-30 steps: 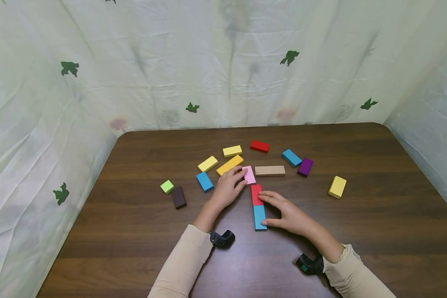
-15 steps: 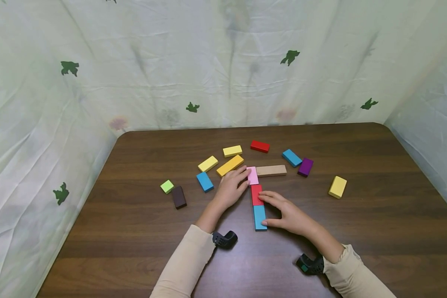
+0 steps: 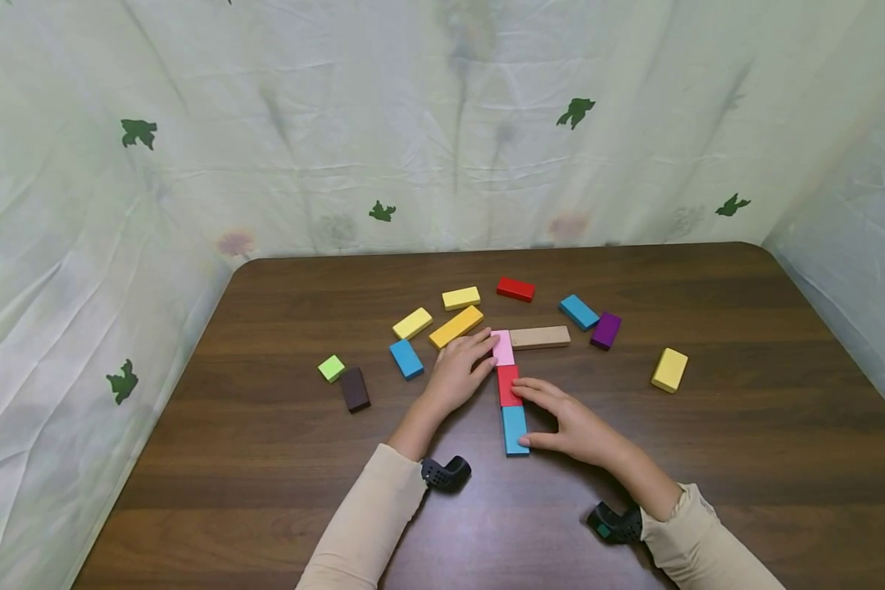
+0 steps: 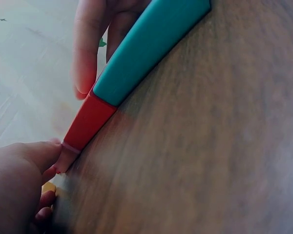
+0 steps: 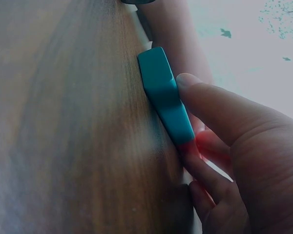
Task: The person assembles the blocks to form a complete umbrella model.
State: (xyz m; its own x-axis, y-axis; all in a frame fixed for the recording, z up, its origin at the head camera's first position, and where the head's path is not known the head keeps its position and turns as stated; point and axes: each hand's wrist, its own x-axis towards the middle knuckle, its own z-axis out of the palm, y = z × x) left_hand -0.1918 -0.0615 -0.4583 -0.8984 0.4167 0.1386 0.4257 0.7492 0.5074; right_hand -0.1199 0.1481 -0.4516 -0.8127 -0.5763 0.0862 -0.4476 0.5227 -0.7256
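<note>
A pink block [image 3: 503, 349], a red block [image 3: 509, 386] and a blue block [image 3: 515, 431] lie end to end in a column on the table. My left hand [image 3: 459, 370] has its thumb and fingertips at the left side of the pink block. In the left wrist view that thumb [image 4: 46, 153] is right at the seam between pink and red. From the right side, my right hand [image 3: 571, 424] touches the column, fingers at the red block and thumb at the blue one's near end. A tan plank [image 3: 540, 338] extends rightward from the pink block's far end.
Behind the left hand lie an orange block [image 3: 456, 327], two yellow blocks and a blue block [image 3: 407, 359]. Green [image 3: 332, 368] and dark [image 3: 355, 389] blocks lie left. Red [image 3: 516, 289], blue [image 3: 578, 312], purple [image 3: 605, 330] and yellow [image 3: 669, 370] blocks lie behind and right.
The pink block has slid right and straightened in line with the red one, my left hand moving with it. The tan plank has shifted slightly right. My right hand stays put.
</note>
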